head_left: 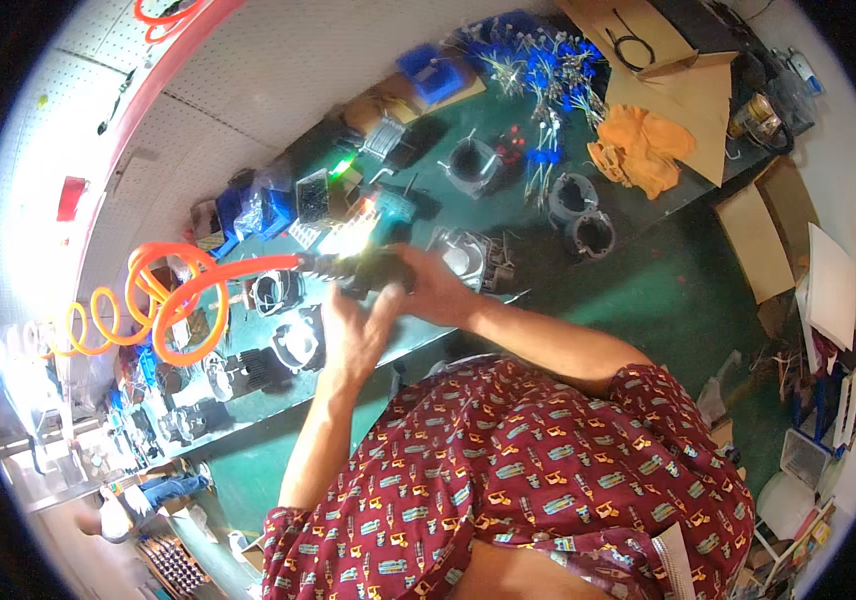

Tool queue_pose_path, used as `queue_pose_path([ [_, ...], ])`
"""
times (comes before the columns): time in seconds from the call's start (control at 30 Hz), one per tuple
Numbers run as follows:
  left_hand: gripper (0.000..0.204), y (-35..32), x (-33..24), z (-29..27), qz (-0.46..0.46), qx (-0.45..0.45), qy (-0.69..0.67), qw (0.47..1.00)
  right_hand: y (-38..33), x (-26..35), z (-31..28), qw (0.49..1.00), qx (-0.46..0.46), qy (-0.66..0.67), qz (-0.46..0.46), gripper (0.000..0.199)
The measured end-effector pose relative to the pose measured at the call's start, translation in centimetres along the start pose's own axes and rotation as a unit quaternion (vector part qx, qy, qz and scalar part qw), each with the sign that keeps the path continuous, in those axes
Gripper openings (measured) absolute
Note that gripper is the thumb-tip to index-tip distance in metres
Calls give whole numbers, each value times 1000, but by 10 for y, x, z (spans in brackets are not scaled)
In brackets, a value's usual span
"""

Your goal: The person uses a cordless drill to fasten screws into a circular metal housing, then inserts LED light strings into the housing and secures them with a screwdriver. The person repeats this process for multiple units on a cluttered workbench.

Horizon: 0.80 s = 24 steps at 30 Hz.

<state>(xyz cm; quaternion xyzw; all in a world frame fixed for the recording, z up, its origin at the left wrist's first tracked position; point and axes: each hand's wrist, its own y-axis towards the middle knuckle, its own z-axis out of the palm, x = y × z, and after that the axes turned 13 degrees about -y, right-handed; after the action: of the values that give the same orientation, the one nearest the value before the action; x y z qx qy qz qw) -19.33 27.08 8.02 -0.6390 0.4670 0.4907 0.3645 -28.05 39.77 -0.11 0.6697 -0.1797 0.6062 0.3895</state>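
Note:
Both hands meet over the green workbench [428, 190], around a dark air tool [373, 270] whose tail joins an orange coiled hose [258, 264]. My left hand [356, 325] is closed on it from below, thumb up along its side. My right hand [433, 285] wraps the tool's right end, its fingers partly hidden. Glare washes out the bench just beyond the tool, where a teal piece [394, 208] shows. Beside my left wrist stands a grey metal housing [297, 340]. Another motor part [462, 256] lies beyond my right hand.
Grey round housings [591, 234] stand toward the bench's right edge, near orange gloves [648, 145] and blue-tipped wire bundles [548, 75]. Blue bins [431, 74] line the back. Hose coils [163, 310] hang at left. Another person [148, 500] is at the lower left.

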Motion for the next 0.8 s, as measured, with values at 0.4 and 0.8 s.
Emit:
queue_pose_path([
  [0.4,22,-24,-13,-13,50,-121,-60,990,-4,1,0,996,1,-94,3,47],
  [0.8,36,7,-5,-18,397,-48,263,878,4,7,-9,994,14,-101,28,48],
])
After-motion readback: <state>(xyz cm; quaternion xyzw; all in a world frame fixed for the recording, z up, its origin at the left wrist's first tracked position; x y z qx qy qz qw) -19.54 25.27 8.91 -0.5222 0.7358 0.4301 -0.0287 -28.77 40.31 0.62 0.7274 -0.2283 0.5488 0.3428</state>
